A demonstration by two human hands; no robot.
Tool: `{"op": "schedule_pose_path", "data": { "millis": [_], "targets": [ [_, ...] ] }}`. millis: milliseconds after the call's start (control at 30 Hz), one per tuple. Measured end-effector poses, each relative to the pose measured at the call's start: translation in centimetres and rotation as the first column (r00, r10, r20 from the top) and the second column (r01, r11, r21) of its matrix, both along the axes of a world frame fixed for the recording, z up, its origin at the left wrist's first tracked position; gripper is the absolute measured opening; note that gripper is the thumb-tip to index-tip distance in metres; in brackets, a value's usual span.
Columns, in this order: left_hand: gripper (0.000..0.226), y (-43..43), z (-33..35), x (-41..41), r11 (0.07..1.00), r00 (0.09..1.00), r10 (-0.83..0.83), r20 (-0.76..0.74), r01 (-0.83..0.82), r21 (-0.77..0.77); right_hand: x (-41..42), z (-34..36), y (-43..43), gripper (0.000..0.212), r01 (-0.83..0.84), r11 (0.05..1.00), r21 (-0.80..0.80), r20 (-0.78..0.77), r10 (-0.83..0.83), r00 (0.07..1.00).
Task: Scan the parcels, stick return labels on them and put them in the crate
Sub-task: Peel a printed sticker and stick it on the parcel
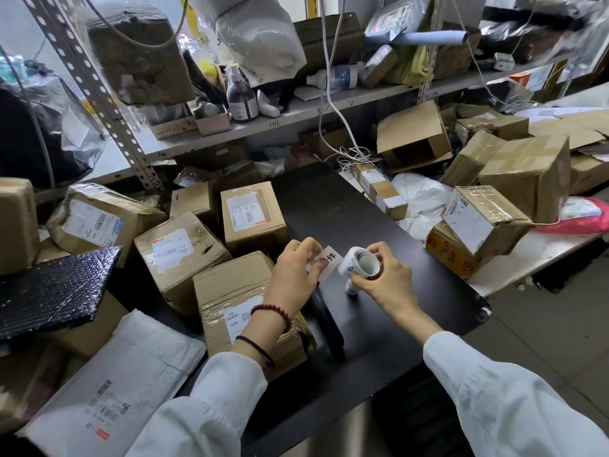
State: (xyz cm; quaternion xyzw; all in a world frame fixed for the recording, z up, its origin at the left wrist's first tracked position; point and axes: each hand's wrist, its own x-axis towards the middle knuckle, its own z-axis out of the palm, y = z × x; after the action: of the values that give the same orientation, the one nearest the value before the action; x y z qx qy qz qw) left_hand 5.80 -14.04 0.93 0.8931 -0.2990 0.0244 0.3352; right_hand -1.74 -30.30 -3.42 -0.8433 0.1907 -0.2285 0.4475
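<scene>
Hands: left [294, 278] pinches label [329, 263], right [382, 278] grips label roll [361, 263].

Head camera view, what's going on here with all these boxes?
A person at a black table is peeling a white printed label from a small white label roll: the right hand holds the roll, the left hand pinches the label. Taped brown cardboard parcels are piled along the table's left side.

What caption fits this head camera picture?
Left hand pinches a label at the roll gripped by the right hand, parcels piled around.
</scene>
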Motion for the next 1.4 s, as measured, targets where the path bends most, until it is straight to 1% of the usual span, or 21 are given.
{"op": "schedule_pose_path", "data": {
  "millis": [100,200,267,300,367,400,433,467,500,533,600,633,700,767,933,1133,1167,1200,1267,1333,1400],
  "targets": [
    [0.016,0.8,-0.3,0.2,0.998,0.998,0.043,-0.035,-0.041,0.040,0.1,-1.7,-1.5,0.038,0.053,0.997,-0.054,-0.123,-0.059,0.991],
    [0.018,1.7,-0.7,0.4,0.994,0.995,0.082,-0.048,-0.079,0.070,0.0,-4.0,-2.5,0.037,0.035,0.998,-0.043,-0.268,-0.046,0.962],
    [0.018,2.4,-1.0,0.7,0.992,0.994,0.098,-0.053,-0.094,0.080,-0.1,-5.1,-2.5,0.044,0.009,1.000,-0.003,-0.337,-0.010,0.941],
    [0.018,2.7,-1.2,0.8,0.992,0.993,0.104,-0.056,-0.100,0.080,-0.2,-5.2,-2.3,0.052,0.016,1.000,0.025,-0.354,-0.006,0.935],
    [0.018,3.3,-1.3,0.9,0.990,0.991,0.119,-0.061,-0.114,0.077,-0.2,-4.9,-1.6,0.075,0.103,0.995,0.010,-0.354,-0.093,0.931],
    [0.018,3.7,-1.4,1.0,0.990,0.990,0.129,-0.061,-0.124,0.072,-0.2,-4.4,-1.1,0.080,0.155,0.987,-0.037,-0.312,-0.158,0.937],
    [0.018,4.1,-1.4,1.2,0.989,0.989,0.138,-0.058,-0.134,0.060,0.1,-3.7,-0.5,0.076,0.183,0.981,-0.069,-0.239,-0.195,0.951],
    [0.018,4.4,-1.3,1.2,0.988,0.988,0.147,-0.051,-0.144,0.048,0.5,-2.9,0.2,0.066,0.177,0.982,-0.058,-0.160,-0.185,0.970],
    [0.018,4.8,-1.2,1.3,0.987,0.987,0.156,-0.046,-0.154,0.039,1.1,-1.9,0.9,0.054,0.135,0.991,0.003,-0.103,-0.134,0.986],
    [0.018,5.2,-1.1,1.3,0.985,0.985,0.168,-0.043,-0.167,0.034,1.7,-1.0,1.6,0.044,0.057,0.995,0.082,-0.071,-0.051,0.996],
    [0.016,6.1,-1.1,1.2,0.982,0.981,0.190,-0.035,-0.190,0.007,2.9,0.7,3.4,0.035,-0.146,0.970,0.192,-0.079,0.164,0.983],
    [0.015,6.5,-1.0,1.1,0.980,0.979,0.199,-0.033,-0.199,-0.014,3.5,1.4,4.5,0.037,-0.248,0.942,0.227,-0.101,0.276,0.956],
    [0.011,7.3,-0.8,1.0,0.976,0.976,0.215,-0.034,-0.216,-0.034,4.5,2.4,6.8,0.050,-0.393,0.882,0.259,-0.166,0.441,0.882],
    [0.015,8.2,-0.5,1.0,0.969,0.969,0.243,-0.047,-0.244,-0.019,5.5,2.4,8.7,0.061,-0.447,0.858,0.252,-0.188,0.496,0.847],
    [0.023,10.5,-0.4,1.5,0.923,0.921,0.384,-0.070,-0.384,0.013,7.6,2.7,10.8,0.062,-0.423,0.873,0.242,-0.185,0.469,0.863],
    [0.029,12.3,-0.3,1.9,0.873,0.863,0.487,-0.131,-0.484,0.055,9.8,2.5,12.2,0.060,-0.424,0.888,0.179,-0.238,0.457,0.857],
    [0.028,12.7,-0.4,1.9,0.866,0.855,0.500,-0.137,-0.496,0.065,10.0,2.5,12.3,0.060,-0.421,0.895,0.145,-0.252,0.445,0.859],
    [0.028,13.0,-0.5,1.9,0.860,0.849,0.511,-0.137,-0.505,0.075,10.2,2.5,12.3,0.060,-0.419,0.904,0.079,-0.273,0.424,0.863],
    [0.030,13.5,-1.0,1.6,0.847,0.838,0.531,-0.126,-0.523,0.090,10.1,2.6,12.5,0.060,-0.412,0.907,-0.090,-0.310,0.368,0.877],
    [0.042,13.7,-1.5,1.2,0.831,0.823,0.556,-0.116,-0.545,0.114,9.8,2.8,12.9,0.060,-0.382,0.906,-0.184,-0.310,0.315,0.897],
    [0.060,13.8,-2.1,0.5,0.809,0.796,0.587,-0.147,-0.568,0.154,9.4,2.7,13.3,0.062,-0.339,0.913,-0.226,-0.289,0.270,0.919]
  ]
}}
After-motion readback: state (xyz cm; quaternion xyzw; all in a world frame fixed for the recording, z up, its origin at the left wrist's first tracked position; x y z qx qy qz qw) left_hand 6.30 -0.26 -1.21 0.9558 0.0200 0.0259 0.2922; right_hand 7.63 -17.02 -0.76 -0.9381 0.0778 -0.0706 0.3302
